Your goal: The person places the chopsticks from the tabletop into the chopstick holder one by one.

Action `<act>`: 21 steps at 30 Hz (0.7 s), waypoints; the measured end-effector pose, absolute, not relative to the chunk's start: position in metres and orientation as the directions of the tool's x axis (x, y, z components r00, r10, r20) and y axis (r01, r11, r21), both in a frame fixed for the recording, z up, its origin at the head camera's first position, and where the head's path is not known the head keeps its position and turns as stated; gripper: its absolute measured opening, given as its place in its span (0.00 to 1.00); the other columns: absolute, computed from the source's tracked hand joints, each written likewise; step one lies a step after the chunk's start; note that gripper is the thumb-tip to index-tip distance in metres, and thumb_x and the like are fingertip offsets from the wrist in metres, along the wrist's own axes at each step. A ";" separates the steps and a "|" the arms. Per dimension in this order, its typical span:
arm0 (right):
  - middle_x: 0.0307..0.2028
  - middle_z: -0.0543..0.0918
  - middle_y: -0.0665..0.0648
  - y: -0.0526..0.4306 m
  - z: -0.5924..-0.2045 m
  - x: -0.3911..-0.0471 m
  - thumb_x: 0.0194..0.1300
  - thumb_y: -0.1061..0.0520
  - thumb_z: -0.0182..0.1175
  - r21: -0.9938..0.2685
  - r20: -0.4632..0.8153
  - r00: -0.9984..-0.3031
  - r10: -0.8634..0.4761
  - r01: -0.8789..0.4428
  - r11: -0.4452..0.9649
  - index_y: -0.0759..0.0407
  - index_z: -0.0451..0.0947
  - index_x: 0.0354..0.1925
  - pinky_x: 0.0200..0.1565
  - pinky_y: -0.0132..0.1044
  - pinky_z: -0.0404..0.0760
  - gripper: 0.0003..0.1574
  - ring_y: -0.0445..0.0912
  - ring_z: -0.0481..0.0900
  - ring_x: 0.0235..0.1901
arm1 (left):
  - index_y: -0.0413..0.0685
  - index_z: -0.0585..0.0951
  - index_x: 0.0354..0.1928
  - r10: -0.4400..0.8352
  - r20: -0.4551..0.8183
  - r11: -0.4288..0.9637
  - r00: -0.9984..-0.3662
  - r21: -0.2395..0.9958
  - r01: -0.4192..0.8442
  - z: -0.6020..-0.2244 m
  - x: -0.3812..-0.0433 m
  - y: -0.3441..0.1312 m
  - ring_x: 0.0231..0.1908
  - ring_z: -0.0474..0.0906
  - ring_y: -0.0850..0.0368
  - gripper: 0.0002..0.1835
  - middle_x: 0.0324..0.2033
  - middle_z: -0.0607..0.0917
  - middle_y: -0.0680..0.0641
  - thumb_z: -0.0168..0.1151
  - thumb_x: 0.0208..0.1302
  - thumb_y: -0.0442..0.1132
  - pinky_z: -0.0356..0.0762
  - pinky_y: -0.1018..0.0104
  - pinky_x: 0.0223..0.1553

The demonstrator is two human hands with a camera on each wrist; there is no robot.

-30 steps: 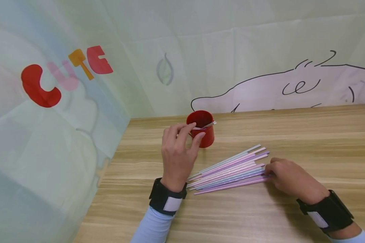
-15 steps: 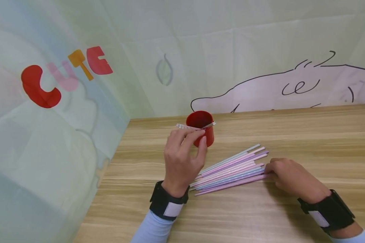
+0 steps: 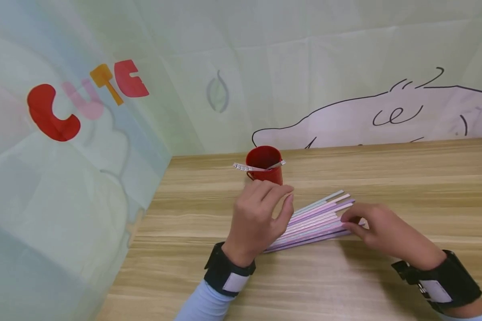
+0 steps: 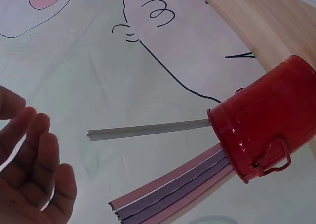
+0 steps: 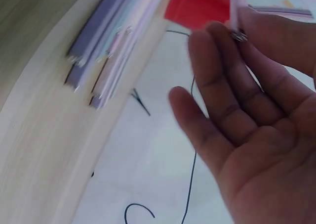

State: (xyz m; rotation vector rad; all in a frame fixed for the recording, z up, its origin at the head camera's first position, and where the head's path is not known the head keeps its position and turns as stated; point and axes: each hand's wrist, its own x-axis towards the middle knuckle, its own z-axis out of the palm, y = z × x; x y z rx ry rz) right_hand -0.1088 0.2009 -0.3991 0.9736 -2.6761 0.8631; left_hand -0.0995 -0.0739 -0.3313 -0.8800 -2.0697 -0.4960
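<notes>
A small red bucket stands at the back of the table. In the left wrist view, a grey strip and several pink and purple strips stick out of its mouth. My left hand is in front of the bucket and over the left end of a fanned pile of long thin pastel strips; its fingers are loosely bent and hold nothing. At the pile's right end, my right hand pinches one pale pink strip between thumb and fingers, near its jagged end.
The wood-grain table meets a printed cloth backdrop right behind the bucket. Another printed cloth panel stands along the table's left edge.
My left hand has let go of a strip now leaning in the bucket and moved right and toward me, over the pile. My right hand has shifted slightly at the pile's end.
</notes>
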 end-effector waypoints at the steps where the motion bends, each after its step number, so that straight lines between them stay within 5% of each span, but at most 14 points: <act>1: 0.27 0.78 0.40 0.200 -0.397 -0.108 0.49 0.65 0.68 -0.473 0.359 -0.765 -0.535 -0.643 0.602 0.51 0.79 0.31 0.29 0.40 0.81 0.12 0.33 0.73 0.28 | 0.47 0.83 0.39 0.430 0.786 0.681 -0.443 0.039 0.731 -0.332 -0.099 -0.073 0.33 0.74 0.59 0.12 0.31 0.83 0.50 0.59 0.58 0.44 0.79 0.68 0.38; 11: 0.33 0.79 0.38 0.195 -0.383 -0.103 0.48 0.65 0.69 -0.520 0.501 -0.701 -0.508 -0.713 0.470 0.42 0.79 0.38 0.32 0.33 0.81 0.22 0.32 0.75 0.33 | 0.51 0.82 0.42 0.602 0.583 0.665 -0.546 0.012 0.747 -0.342 -0.100 -0.070 0.33 0.75 0.62 0.15 0.35 0.84 0.53 0.56 0.60 0.50 0.77 0.70 0.34; 21: 0.34 0.80 0.40 0.190 -0.375 -0.097 0.46 0.67 0.69 -0.514 0.589 -0.661 -0.464 -0.750 0.417 0.47 0.80 0.39 0.33 0.24 0.77 0.22 0.36 0.75 0.32 | 0.53 0.81 0.45 0.746 0.431 0.571 -0.508 -0.022 0.820 -0.354 -0.100 -0.062 0.29 0.71 0.65 0.17 0.32 0.82 0.55 0.55 0.61 0.53 0.73 0.74 0.32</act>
